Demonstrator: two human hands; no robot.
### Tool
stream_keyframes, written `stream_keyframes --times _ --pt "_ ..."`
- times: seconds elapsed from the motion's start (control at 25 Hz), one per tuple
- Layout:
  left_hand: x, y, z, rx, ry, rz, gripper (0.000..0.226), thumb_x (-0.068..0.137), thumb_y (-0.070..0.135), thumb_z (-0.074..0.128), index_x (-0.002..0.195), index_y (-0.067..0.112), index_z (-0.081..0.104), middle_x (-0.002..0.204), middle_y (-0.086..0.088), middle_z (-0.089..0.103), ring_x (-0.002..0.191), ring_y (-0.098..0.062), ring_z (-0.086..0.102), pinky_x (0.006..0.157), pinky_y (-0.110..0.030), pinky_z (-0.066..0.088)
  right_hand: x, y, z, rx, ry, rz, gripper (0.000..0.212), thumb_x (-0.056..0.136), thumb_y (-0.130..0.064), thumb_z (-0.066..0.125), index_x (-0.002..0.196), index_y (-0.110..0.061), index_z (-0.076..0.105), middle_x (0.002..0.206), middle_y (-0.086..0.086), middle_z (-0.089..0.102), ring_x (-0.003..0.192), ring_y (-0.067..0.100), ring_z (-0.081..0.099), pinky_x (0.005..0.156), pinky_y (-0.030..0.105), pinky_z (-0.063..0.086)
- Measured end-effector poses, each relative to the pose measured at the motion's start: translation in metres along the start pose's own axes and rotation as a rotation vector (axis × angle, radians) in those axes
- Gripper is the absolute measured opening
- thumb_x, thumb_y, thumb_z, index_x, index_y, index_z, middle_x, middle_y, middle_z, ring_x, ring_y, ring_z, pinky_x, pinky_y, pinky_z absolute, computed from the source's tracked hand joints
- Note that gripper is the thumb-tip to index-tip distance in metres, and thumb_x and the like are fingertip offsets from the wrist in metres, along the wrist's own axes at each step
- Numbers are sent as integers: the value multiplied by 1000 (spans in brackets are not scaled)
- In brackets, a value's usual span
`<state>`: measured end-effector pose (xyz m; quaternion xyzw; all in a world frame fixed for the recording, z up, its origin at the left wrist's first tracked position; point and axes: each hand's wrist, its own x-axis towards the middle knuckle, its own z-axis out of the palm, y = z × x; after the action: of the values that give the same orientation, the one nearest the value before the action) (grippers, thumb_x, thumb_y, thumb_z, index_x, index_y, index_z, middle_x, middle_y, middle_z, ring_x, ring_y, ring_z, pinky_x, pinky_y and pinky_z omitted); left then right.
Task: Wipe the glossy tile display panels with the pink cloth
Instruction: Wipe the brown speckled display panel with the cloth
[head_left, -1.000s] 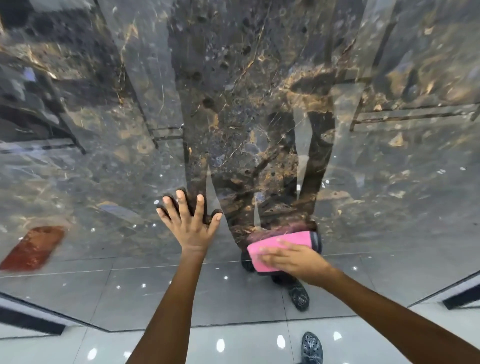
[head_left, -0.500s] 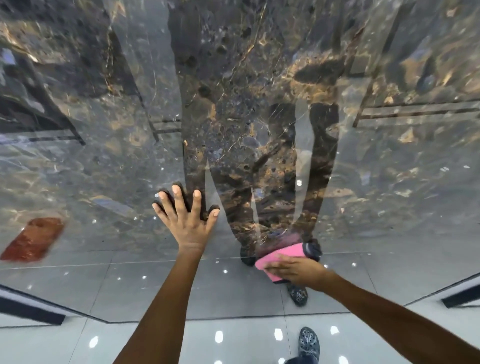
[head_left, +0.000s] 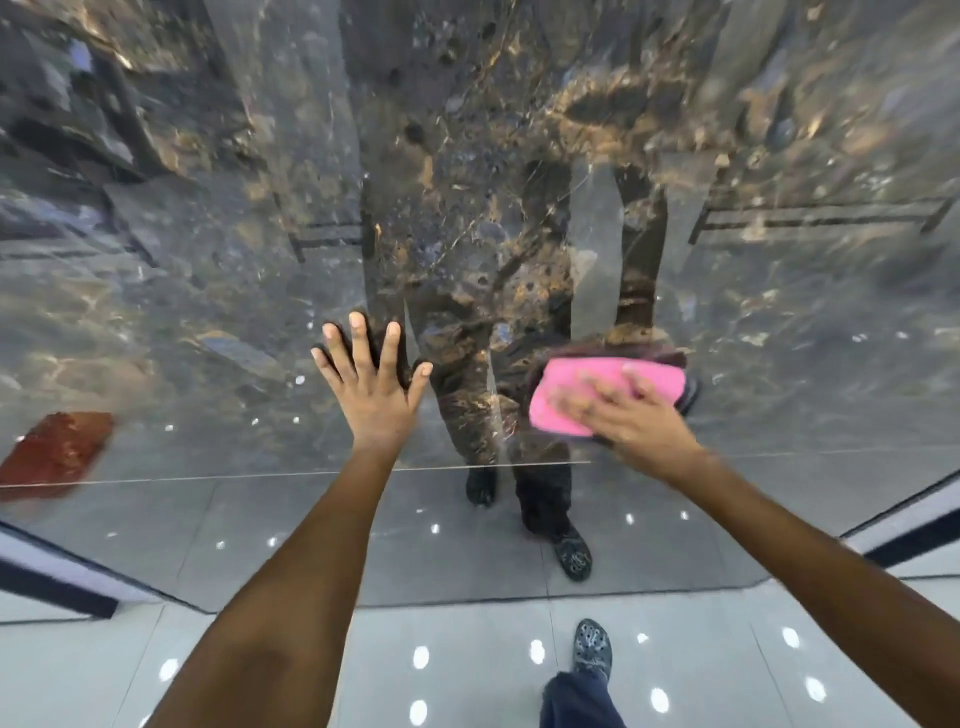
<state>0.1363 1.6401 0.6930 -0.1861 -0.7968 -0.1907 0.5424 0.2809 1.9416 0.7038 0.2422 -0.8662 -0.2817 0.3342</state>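
A dark, glossy marble-patterned tile panel stands upright in front of me and fills most of the view. My left hand lies flat on it with fingers spread. To its right, my right hand presses a folded pink cloth against the panel with straight fingers; the hand is motion-blurred. The cloth's lower right part is hidden under my fingers. My legs and shoes are mirrored in the gloss.
The panel's lower edge meets a glossy grey floor dotted with light reflections. My own shoe stands on the floor below the cloth. A red patch is reflected at the panel's left. Dark-edged frames angle in at both lower corners.
My right hand has swept the pink cloth up and to the right across the panel. My left hand has stayed flat in about the same place.
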Motion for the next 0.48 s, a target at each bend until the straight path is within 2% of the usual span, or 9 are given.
stream_keyframes --times 0.08,0.16,0.2,0.24,0.32,0.36,0.4,0.44,0.48 --pt "5 25 -14 -123 -45 -191 58 101 48 37 151 28 19 164 1 0 151 -20 -11 116 -57 -2 29 51 -40 37 205 302 79 75 -14 55 149 -15 30 162 -2 10 150 20 4 119 46 0" --pt "30 67 -29 -239 -27 -310 51 98 38 42 143 20 29 158 -9 15 151 -17 -5 115 -60 -2 55 76 -62 126 348 556 70 78 -12 58 144 -6 36 155 13 31 147 27 17 117 47 8" --pt "55 90 -36 -296 -11 -276 49 97 36 43 142 18 31 155 -12 19 151 -20 0 116 -58 -4 67 78 -67 127 364 556 69 77 -8 60 141 -3 37 149 18 40 144 30 24 116 46 11" --pt "89 110 -44 -351 6 -206 49 97 34 43 142 17 32 155 -14 23 150 -26 7 117 -55 -5 75 77 -70 86 328 410 68 76 -5 62 140 -3 38 144 19 46 141 29 28 117 43 11" --pt "164 138 -60 -394 82 -88 50 99 32 44 143 13 35 155 -17 30 147 -36 18 118 -53 -1 81 97 -80 -14 207 -20 60 83 -6 53 141 -5 38 146 13 45 141 25 29 119 38 9" --pt "201 146 -67 -393 130 -73 50 98 31 45 144 11 38 155 -18 32 146 -38 21 118 -54 3 85 128 -95 -37 207 -68 56 84 -10 48 139 -4 40 144 14 47 137 27 36 117 37 15" --pt "235 150 -74 -388 179 -73 51 98 29 47 144 9 40 155 -18 33 145 -38 23 118 -56 6 92 163 -111 -46 307 13 56 80 -13 49 134 -3 43 137 18 53 128 32 46 112 38 24" --pt "268 154 -81 -380 222 -57 52 97 28 48 145 9 42 155 -17 34 145 -38 23 117 -56 8 102 203 -132 -38 476 222 57 75 -14 53 130 0 47 129 24 58 120 35 52 106 39 31" --pt "298 159 -88 -365 250 -28 53 96 28 49 145 9 42 156 -15 33 146 -38 23 117 -56 8 112 243 -156 21 669 517 62 71 -12 56 130 1 48 127 27 57 119 35 51 104 40 33"
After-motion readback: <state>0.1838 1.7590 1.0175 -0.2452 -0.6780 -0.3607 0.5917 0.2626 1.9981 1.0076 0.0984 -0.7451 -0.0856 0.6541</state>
